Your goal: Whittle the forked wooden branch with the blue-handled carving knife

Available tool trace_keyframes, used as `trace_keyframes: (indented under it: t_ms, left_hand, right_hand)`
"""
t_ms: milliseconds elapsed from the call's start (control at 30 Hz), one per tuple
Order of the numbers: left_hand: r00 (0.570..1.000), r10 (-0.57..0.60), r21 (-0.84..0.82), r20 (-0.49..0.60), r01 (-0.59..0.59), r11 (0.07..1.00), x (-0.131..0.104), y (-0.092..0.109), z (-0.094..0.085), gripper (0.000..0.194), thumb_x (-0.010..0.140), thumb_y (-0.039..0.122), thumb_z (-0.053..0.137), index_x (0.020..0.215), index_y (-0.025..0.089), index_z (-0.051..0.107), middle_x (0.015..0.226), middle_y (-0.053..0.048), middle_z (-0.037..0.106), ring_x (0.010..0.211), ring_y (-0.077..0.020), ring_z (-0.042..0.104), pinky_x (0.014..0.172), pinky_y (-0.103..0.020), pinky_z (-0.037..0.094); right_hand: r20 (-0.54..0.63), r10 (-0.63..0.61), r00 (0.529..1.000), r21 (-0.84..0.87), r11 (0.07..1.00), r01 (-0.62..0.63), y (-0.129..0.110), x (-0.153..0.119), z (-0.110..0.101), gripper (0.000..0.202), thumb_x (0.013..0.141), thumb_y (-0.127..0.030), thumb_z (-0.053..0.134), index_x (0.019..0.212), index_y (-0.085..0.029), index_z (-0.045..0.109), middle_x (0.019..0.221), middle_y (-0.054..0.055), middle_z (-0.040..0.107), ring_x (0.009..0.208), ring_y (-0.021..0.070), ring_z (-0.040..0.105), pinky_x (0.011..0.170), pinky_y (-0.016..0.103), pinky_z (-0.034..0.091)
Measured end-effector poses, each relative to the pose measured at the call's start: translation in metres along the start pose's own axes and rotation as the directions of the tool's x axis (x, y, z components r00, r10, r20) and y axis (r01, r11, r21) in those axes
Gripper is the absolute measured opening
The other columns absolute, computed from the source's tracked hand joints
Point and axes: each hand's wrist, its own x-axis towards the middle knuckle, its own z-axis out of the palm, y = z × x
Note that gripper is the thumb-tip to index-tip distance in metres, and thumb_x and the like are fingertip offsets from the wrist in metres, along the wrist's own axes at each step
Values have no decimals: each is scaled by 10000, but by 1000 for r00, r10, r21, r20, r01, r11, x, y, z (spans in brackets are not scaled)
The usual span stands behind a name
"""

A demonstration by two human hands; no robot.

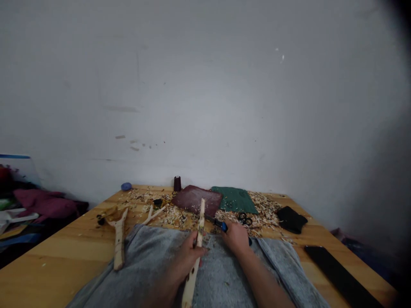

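Observation:
In the head view, my left hand (192,253) is wrapped round a pale peeled wooden stick (192,280), which points away from me over a grey cloth (147,256). Dark spots mark the stick. To its right, my right hand (236,235) is closed round the handle of a knife (221,224), blue and black where it shows. The dark blade points left, its tip close to the stick; whether they touch is not clear. A Y-shaped wooden fork (119,246) lies at the left edge of the cloth.
Wood shavings (266,209) cover the back of the wooden table (64,261). Among them are a maroon sheet (195,199), a green sheet (236,199), scissors (245,219), a thread spool (177,183) and a forked branch (154,215). A black cloth (291,220) and long black object (340,273) lie right.

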Motion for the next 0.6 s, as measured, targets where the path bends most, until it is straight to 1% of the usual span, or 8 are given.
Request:
trace_keyframes:
  t_ms: [67, 133, 200, 300, 400, 500, 600]
  left_hand:
    - [1000, -15, -55, 15, 16, 998, 0, -1, 1, 469, 603, 266, 669, 1056, 207, 562, 777, 26, 583, 552, -106, 508, 476, -209, 359]
    - [999, -19, -119, 29, 23, 993, 0, -1, 3, 487, 590, 253, 673, 1064, 207, 570, 893, -10, 603, 714, -150, 570, 530, -216, 400]
    - [998, -29, -151, 51, 36, 988, -1, 1, 4, 478, 600, 250, 677, 1066, 209, 581, 909, -13, 610, 781, -164, 582, 586, -225, 424]
    - [996, -29, -170, 84, 43, 984, -4, 5, 6, 412, 651, 306, 685, 1040, 201, 595, 860, 5, 610, 721, -136, 589, 596, -222, 431]
    - [994, -56, -184, 93, 73, 980, -6, 7, 7, 429, 673, 384, 677, 1052, 209, 576, 798, 28, 582, 604, -116, 587, 474, -210, 388]
    - [993, -102, -177, 66, 112, 978, -7, 7, 8, 498, 679, 456, 651, 1108, 232, 532, 663, 69, 522, 451, -93, 511, 381, -206, 311]
    - [988, -151, -151, 20, 152, 977, -7, 6, 8, 463, 707, 492, 611, 1091, 248, 523, 520, 102, 430, 396, -83, 429, 379, -196, 289]
  right_hand:
    - [6, -20, 1000, 8, 1000, 19, -1, -1, -1, 178, 825, -294, 494, 935, -234, 620, 934, 54, 698, 874, 197, 640, 683, 255, 385]
    - [9, -33, 999, 16, 999, 33, -2, -1, -2, 180, 825, -283, 485, 938, -235, 618, 947, 48, 696, 874, 190, 637, 682, 252, 382]
    - [6, -46, 999, 22, 999, 46, -3, -2, -1, 174, 820, -277, 488, 933, -236, 614, 954, 39, 694, 875, 182, 635, 685, 246, 377]
    - [-10, -85, 996, 36, 996, 86, -5, -3, -1, 152, 800, -252, 503, 910, -230, 606, 954, 32, 688, 876, 174, 629, 687, 238, 370]
    - [-26, -106, 994, 41, 993, 107, -7, -4, -2, 148, 791, -235, 501, 900, -222, 601, 932, 35, 683, 856, 176, 628, 680, 240, 367]
    - [-35, -131, 991, 38, 990, 133, -9, -5, -3, 168, 767, -229, 514, 909, -216, 602, 923, 39, 681, 856, 182, 624, 683, 242, 366]
    - [-43, -172, 984, 35, 984, 174, -12, -7, -3, 182, 764, -219, 512, 922, -213, 602, 931, 44, 676, 880, 182, 614, 710, 241, 365]
